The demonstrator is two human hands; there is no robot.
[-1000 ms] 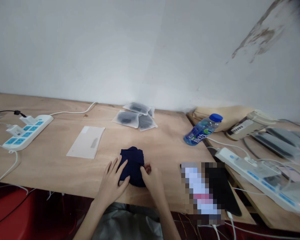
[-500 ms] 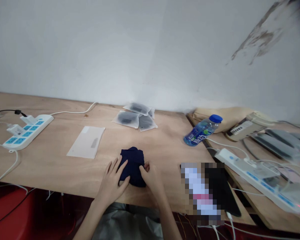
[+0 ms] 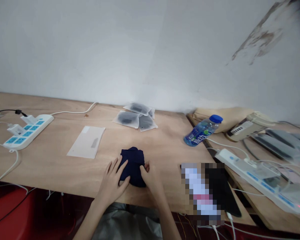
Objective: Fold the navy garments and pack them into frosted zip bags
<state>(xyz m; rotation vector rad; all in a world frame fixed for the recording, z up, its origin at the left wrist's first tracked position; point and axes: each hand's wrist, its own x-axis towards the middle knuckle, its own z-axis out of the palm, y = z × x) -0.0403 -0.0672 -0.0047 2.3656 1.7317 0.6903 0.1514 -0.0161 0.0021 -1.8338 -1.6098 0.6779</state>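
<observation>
The right hand [image 3: 152,177] pinches navy cloth [image 3: 132,163], fingers [image 3: 147,165] partly hidden; the left hand [image 3: 114,177] rests spread against it.

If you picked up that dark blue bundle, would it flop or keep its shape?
The dark blue bundle looks like folded cloth, so it would probably sag or unfold if lifted by one edge. It lies low and flattish, so rolling seems unlikely. Little bigger than the left hand, it is probably light.

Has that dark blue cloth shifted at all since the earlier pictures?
No, not visibly: the cloth lies in the same place relative to the flat white packet at its left.
</observation>
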